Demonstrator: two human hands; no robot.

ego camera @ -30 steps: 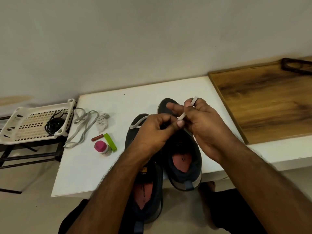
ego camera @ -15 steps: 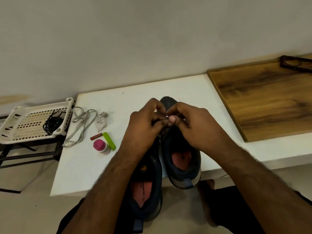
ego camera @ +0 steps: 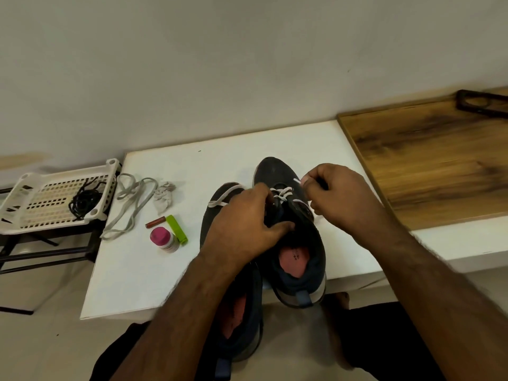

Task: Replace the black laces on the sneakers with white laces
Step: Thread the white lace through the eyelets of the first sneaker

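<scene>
Lace: the flat white shoelace (ego camera: 281, 194) already crosses the lowest eyelets of the dark fabric sneaker on the right (ego camera: 294, 237), which stands on the white tabletop (ego camera: 176, 171) with its toe pointing away from me.
Right hand: my right hand (ego camera: 334, 196) sits just beside the sneaker's outer side, its fingers (ego camera: 308, 182) pinching the lace's free end, the white tip poking out above my thumb.
Left hand: my left hand (ego camera: 247, 226) grips the tongue and collar, fingers curled into the shoe's throat to hold it steady.
Step in hand: I judge I am drawing the end through an eyelet and about to cross it over.
Doing it well: keep the lace flat and untwisted, pull until both ends look even, and hold the tongue centred so the crossings lie neatly.
Risk: pulling hard on one side could shorten the other end.
Other sneaker: the matching dark sneaker on the left (ego camera: 239, 320) lies touching the first, heel overhanging the edge toward me, with a white lace across its toe.
Spare: a loose grey-white lace (ego camera: 132, 204) lies well apart to the left.
Removed: black laces (ego camera: 83, 200) sit bundled in the white perforated plastic tray (ego camera: 33, 193) off the tabletop.
</scene>
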